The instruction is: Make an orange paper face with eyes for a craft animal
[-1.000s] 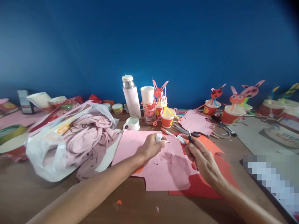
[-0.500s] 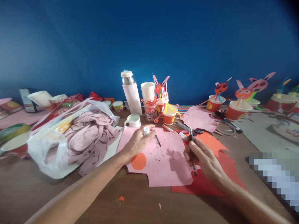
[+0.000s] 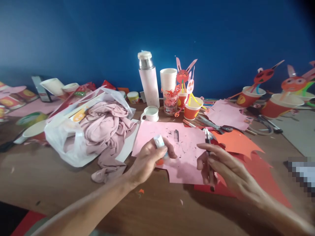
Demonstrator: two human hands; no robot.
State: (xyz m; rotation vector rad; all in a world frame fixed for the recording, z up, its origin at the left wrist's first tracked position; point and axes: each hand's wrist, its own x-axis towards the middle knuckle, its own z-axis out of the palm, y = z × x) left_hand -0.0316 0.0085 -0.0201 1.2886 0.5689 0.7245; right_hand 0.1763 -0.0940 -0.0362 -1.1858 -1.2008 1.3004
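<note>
My left hand (image 3: 150, 155) is closed around a small white glue stick (image 3: 159, 141), held tilted over the near left part of the pink paper (image 3: 152, 131). An orange paper circle (image 3: 159, 162) shows partly below that hand. In my right hand (image 3: 221, 164) is a dark pen (image 3: 208, 141), its bare tip pointing up, above the right side of the pink sheet. A black pen cap (image 3: 176, 135) lies on the sheet among dark scribbles and specks. Red paper (image 3: 261, 177) and orange paper (image 3: 240, 141) lie beneath and beside the right hand.
Behind the sheet stand a thermos (image 3: 149, 82), its white cup lid (image 3: 151, 113), stacked paper cups (image 3: 168, 77) and a rabbit-topped cup (image 3: 193, 111). Scissors (image 3: 214, 124) lie at the right. A plastic bag (image 3: 64, 144) with pink cloth (image 3: 105, 127) sits left.
The view has shifted, so the table items sit farther right and higher. My left hand has come nearer with the glue stick, now over the orange circle. The right hand still holds the pen upright.
</note>
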